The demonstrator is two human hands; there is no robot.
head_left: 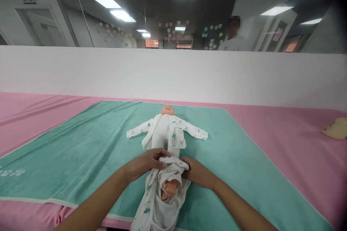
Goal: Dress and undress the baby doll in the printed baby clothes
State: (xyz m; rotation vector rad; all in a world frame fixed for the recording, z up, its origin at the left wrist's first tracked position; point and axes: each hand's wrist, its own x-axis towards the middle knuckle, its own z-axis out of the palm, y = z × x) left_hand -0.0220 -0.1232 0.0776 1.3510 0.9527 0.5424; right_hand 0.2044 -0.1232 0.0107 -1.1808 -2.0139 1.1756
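A baby doll (167, 110) lies on its back on a green towel (230, 158), its head at the far side. It wears a white printed jacket (178, 133) spread open at the front, with both sleeves stretched outward. White baby trousers (146, 205) are bunched around the doll's lower legs, and a foot (170, 187) shows through the gathered cloth. My left hand (153, 160) pinches the bunched trousers from the left. From the right, my right hand (196, 171) grips the same cloth, its fingertips partly hidden in the folds.
Pink sheeting (292, 133) covers the surface around the towel. A pale yellow object (336, 129) lies at the right edge. Behind stands a low white wall (173, 75) with glass above it, where a person (231, 38) appears.
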